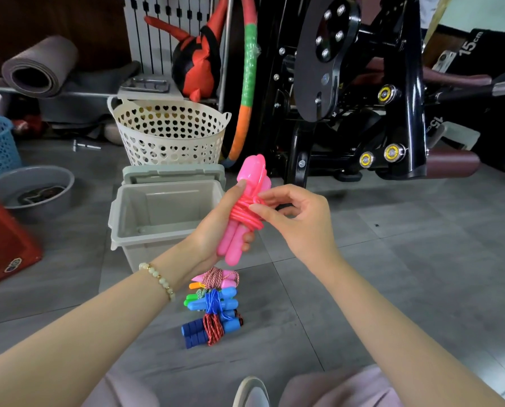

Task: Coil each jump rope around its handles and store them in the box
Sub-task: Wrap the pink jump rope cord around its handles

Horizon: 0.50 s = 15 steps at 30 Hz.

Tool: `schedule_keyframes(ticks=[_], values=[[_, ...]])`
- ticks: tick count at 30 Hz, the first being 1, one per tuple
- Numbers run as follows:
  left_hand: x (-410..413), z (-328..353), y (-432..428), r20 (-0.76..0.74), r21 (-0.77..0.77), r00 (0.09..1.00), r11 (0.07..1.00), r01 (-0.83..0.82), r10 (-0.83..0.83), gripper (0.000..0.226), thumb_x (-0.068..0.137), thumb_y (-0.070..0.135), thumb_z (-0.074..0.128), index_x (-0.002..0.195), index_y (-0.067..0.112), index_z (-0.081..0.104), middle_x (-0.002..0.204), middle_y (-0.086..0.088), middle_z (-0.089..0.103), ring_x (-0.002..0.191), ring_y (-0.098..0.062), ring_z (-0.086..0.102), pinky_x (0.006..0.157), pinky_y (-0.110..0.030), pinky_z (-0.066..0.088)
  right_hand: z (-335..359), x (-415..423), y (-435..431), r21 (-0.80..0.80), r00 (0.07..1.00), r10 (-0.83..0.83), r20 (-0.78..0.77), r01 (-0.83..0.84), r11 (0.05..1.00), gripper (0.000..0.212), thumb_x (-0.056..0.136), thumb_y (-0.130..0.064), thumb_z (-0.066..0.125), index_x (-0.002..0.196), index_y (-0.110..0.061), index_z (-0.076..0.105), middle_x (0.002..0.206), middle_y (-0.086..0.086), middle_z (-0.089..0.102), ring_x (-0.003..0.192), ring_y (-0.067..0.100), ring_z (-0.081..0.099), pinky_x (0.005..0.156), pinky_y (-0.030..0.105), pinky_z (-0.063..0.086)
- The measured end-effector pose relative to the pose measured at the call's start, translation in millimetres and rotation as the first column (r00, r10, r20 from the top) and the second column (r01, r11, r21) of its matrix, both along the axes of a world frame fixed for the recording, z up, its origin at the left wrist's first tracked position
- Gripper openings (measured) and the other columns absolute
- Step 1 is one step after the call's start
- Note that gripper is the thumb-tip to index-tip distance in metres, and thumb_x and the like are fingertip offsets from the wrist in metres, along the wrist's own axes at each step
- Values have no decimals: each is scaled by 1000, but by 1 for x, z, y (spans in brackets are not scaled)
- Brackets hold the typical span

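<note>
The pink jump rope [245, 212] is glossy moulded plastic, two rounded handles pressed side by side with smooth cord wound tight round their middle. The left hand [216, 230] clasps the handles upright above the floor; the right hand [292, 218] pinches the coil with its fingertips, perhaps on the loose end, though that spot is hard to read. Just behind stands the open grey plastic box [160, 215], smooth-walled. On the grey floor tiles [392, 274] below lies a pile of wound ropes [213, 306], blue, green and pink handles with braided cords.

Open box [119, 218] is unobstructed; coiled ropes [213, 306] crowd the floor below
</note>
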<state>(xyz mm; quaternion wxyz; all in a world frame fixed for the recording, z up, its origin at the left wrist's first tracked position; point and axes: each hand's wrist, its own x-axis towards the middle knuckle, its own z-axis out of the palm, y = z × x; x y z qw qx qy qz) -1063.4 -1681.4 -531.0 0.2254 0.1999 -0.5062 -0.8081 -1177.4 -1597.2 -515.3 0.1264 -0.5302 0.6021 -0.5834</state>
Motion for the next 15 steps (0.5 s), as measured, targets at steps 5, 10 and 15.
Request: schedule_keyframes(ticks=[5,10,15], values=[[-1,2,0,3,21,999,999,-32,32,47,93,54,38,94,12,60,59,-3,49,40,-10,40,39,-19,37,0,-1,1,-27,999,-24,-20,24,999,5,75,-14,77,78,-12,74,75,5,68,68,11,62,64,24,49],[2,1,-1,36,11,997,998,-63,63,48,91,56,41,90,11,58,61,-5,47,41,-11,42,41,-19,39,-1,1,-1,87,999,-10,-33,13,996,11,81,-17,73,79,-6,74,73,4,71,68,16,62,67,37,49],[2,-2,-3,74,-29,994,997,-78,80,53,85,61,51,84,9,60,62,-11,47,42,-15,44,42,-21,41,-3,0,-1,92,999,-16,-31,19,996,8,82,-17,71,82,-9,74,76,1,72,73,15,66,72,39,52]])
